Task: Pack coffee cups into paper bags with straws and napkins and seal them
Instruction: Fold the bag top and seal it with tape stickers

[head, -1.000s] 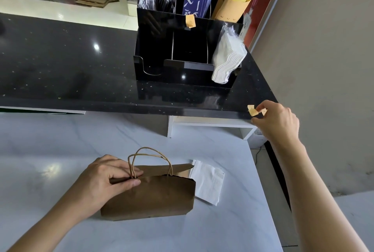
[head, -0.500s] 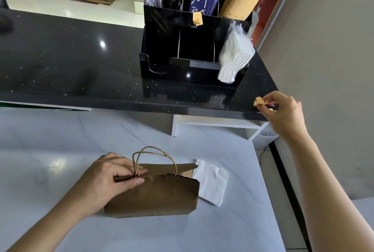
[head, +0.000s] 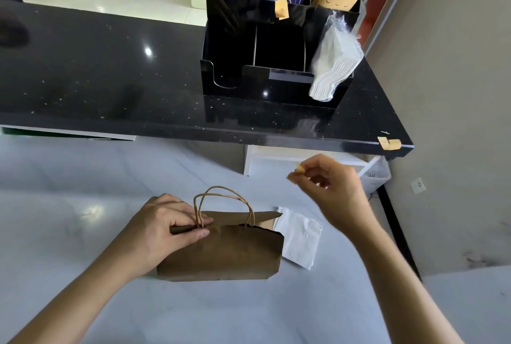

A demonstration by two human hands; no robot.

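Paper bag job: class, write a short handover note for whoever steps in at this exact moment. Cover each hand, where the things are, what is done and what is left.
Left hand: pinches the folded top of the paper bag shut near its handles.
Right hand: pinches a small tan sticker, in the air above and right of the bag.
The bag lies on the white counter; a white napkin lies outside, against its right end. More stickers sit on the black counter's edge.
Done: top folded over.
Left: stick the sticker over the fold; the napkin probably belongs inside. The bag's contents are hidden.
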